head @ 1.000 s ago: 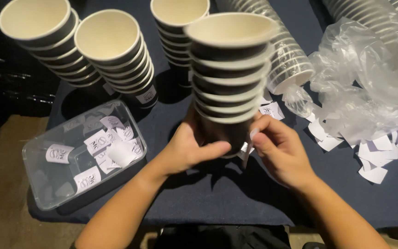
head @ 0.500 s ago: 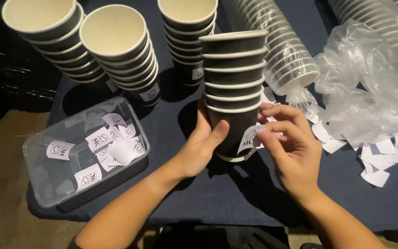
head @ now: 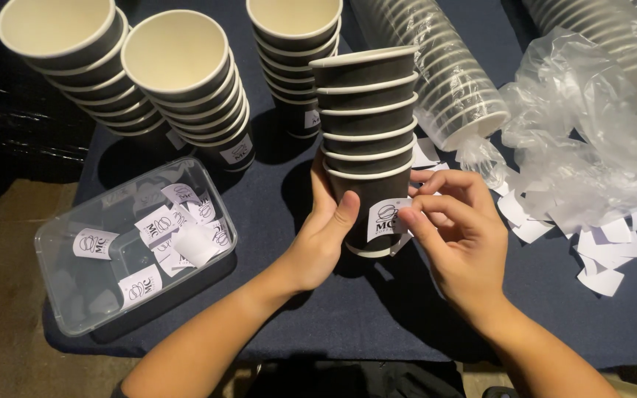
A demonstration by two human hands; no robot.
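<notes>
A stack of several black paper cups [head: 366, 110] with white rims stands on the dark blue tablecloth [head: 348, 309]. My left hand [head: 322, 236] wraps around the bottom cup from the left, thumb on its front. My right hand [head: 458, 239] presses a white square sticker [head: 385, 220] with a dark logo onto that bottom cup with its fingertips. The sticker's right edge sits under my index finger.
A clear plastic tub [head: 130, 243] of loose white stickers lies at the left. Three more cup stacks [head: 178, 81] stand behind. Sleeved cup stacks [head: 436, 74], crumpled clear plastic [head: 591, 125] and white backing scraps [head: 613, 250] lie at the right.
The cup stack has tipped upright and moved slightly right. My right hand has brought the sticker onto the bottom cup and now presses it flat.
</notes>
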